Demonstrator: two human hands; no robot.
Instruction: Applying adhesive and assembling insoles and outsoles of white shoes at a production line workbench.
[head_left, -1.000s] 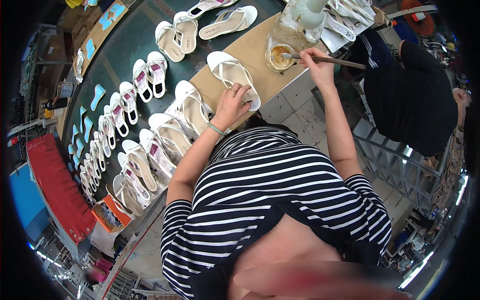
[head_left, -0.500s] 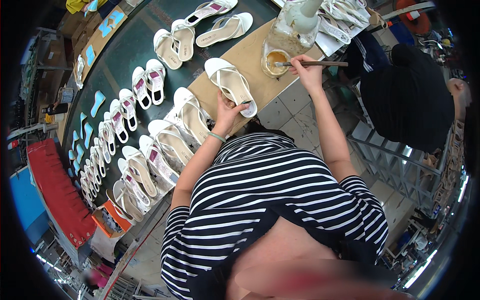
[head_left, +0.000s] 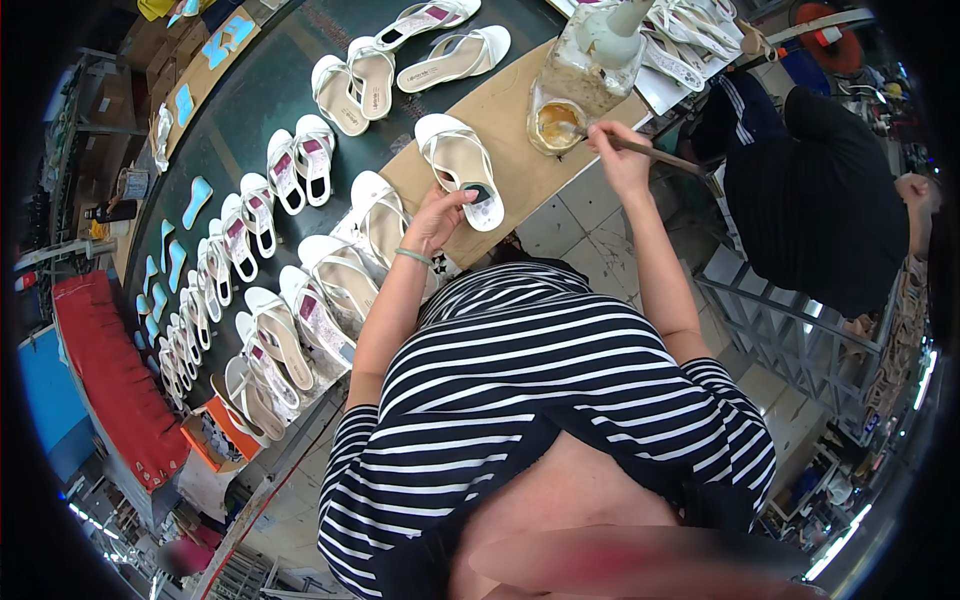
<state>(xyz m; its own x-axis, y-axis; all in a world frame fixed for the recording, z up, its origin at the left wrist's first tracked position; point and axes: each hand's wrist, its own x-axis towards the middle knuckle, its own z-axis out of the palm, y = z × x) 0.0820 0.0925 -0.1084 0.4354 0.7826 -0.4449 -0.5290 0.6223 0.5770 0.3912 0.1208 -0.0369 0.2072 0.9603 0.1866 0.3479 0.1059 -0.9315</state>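
Observation:
A white strappy sandal (head_left: 437, 128) lies on the brown board in front of me, toe pointing away. My left hand (head_left: 432, 220) is closed on its left side, the thumb over the footbed. Near that thumb the beige insole looks lifted; a dark patch and a pale patterned heel surface show there. My right hand (head_left: 626, 165) grips a brown-handled brush (head_left: 665, 158). The brush's tip dips into the round mouth of a stained jar (head_left: 541, 137) with yellowish, glue-like contents.
Rows of white sandals (head_left: 290, 170) cover the dark green table (head_left: 235, 120) to the left. A brown board (head_left: 520, 100) runs along its near edge. A stained container (head_left: 590, 75) stands behind the jar. At right, a person in black (head_left: 810, 200) is beside a metal rack (head_left: 790, 340).
The brush has turned, its handle end swinging lower, with the tip still at the jar. My left thumb has shifted on the sandal, and more of the patterned heel surface shows.

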